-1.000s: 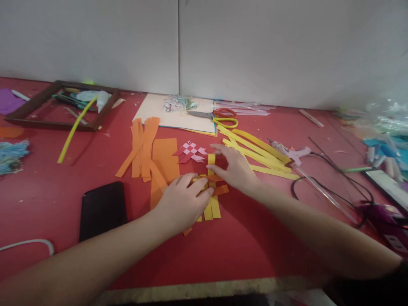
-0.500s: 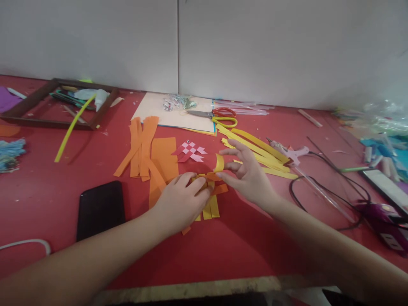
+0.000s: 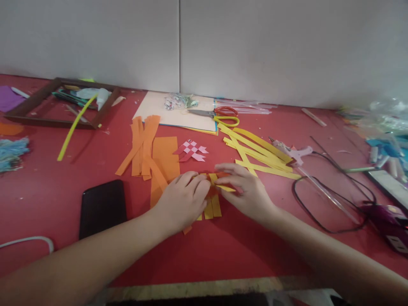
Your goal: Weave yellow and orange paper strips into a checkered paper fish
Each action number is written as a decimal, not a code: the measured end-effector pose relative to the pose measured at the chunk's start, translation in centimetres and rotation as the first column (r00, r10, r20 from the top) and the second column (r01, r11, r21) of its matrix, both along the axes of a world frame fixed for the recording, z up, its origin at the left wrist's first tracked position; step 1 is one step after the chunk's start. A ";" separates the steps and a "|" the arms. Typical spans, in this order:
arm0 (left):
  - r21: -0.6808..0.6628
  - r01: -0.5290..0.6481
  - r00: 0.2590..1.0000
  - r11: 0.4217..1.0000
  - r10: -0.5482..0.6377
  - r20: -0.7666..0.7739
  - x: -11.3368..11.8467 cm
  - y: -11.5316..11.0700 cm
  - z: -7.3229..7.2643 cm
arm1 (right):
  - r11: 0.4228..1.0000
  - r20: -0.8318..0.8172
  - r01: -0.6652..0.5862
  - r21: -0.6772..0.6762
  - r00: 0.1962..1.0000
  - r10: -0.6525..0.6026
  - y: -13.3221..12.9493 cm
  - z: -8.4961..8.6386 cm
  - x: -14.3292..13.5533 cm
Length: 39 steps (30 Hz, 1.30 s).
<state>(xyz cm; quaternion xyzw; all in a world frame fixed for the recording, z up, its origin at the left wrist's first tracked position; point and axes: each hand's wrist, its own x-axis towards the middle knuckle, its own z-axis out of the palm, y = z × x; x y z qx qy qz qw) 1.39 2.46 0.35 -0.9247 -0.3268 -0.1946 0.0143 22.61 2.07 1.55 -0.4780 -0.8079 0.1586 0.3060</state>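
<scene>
Folding, seemingly: right hand point(image 3: 250, 193) pinches yellow strip point(image 3: 225, 188); left hand point(image 3: 181, 199), fingers bunched, pins woven strips point(image 3: 212, 208); next move needs steady pressure.

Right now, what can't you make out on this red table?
All in the head view:
- The middle of the yellow and orange strips: covered by the left hand.
- Whether the right hand grips the yellow strip or just touches it: too small and blurred.
- The black phone's near end: behind the left forearm.
- The white cable's far end: cut off by the left edge.
- What the clear plastic holds: blurred.
</scene>
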 end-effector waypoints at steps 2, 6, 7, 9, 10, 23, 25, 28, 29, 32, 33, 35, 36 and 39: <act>-0.002 -0.008 1.000 1.000 0.008 0.018 -0.1 0.0 0.0 | 0.997 0.051 -0.035 0.063 0.998 0.032 -0.5 -0.2 0.1; -0.029 -0.022 1.000 0.999 0.023 0.017 -0.1 0.0 0.0 | 0.987 0.128 -0.130 0.098 0.985 0.117 -1.2 -0.4 0.5; -0.045 -0.025 1.000 0.999 0.026 0.016 -0.1 0.1 0.1 | 0.984 0.143 -0.153 0.091 0.980 0.139 -1.3 -0.4 0.6; -0.076 -0.024 0.999 0.997 0.026 0.033 0.0 0.1 0.2 | 0.976 0.147 -0.210 0.064 0.969 0.199 -1.4 -0.2 0.9; -0.092 -0.020 0.998 0.996 0.025 0.053 -0.1 0.2 0.3 | 0.970 0.132 -0.240 0.048 0.964 0.232 -1.4 -0.1 1.1; -0.295 0.052 0.995 0.954 -0.025 0.095 -2.7 1.5 1.7 | 0.993 0.169 -0.111 0.030 0.980 0.104 -0.6 -0.6 1.2; -0.323 0.059 0.996 0.945 -0.033 0.086 -2.7 1.7 1.6 | 0.991 0.198 -0.133 0.013 0.972 0.128 -0.5 -0.8 1.3; -0.351 0.057 0.996 0.935 -0.027 0.089 -2.7 1.9 1.4 | 0.988 0.227 -0.155 -0.003 0.962 0.152 -0.2 -0.9 1.1; -0.348 0.059 0.995 0.936 -0.027 0.094 -2.7 1.9 1.3 | 0.988 0.233 -0.157 -0.007 0.960 0.155 0.0 -0.8 1.0; -0.318 0.058 0.995 0.946 -0.030 0.094 -2.7 1.9 1.2 | 0.986 0.244 -0.165 -0.027 0.955 0.166 0.3 -0.6 0.7; -0.306 0.054 0.996 0.951 -0.029 0.087 -2.7 1.8 1.2 | 0.986 0.245 -0.165 -0.034 0.955 0.168 0.4 -0.4 0.6; -0.280 0.040 0.997 0.959 -0.021 0.070 -2.7 1.7 1.3 | 0.986 0.243 -0.161 -0.041 0.956 0.166 0.5 -0.3 0.4; -0.267 0.032 0.998 0.963 -0.015 0.063 -2.7 1.7 1.3 | 0.987 0.239 -0.155 -0.037 0.958 0.159 0.5 -0.3 0.4; -0.242 0.002 0.999 0.970 0.010 0.047 -2.5 1.6 1.5 | 0.990 0.223 -0.141 -0.002 0.965 0.138 0.5 -0.5 0.5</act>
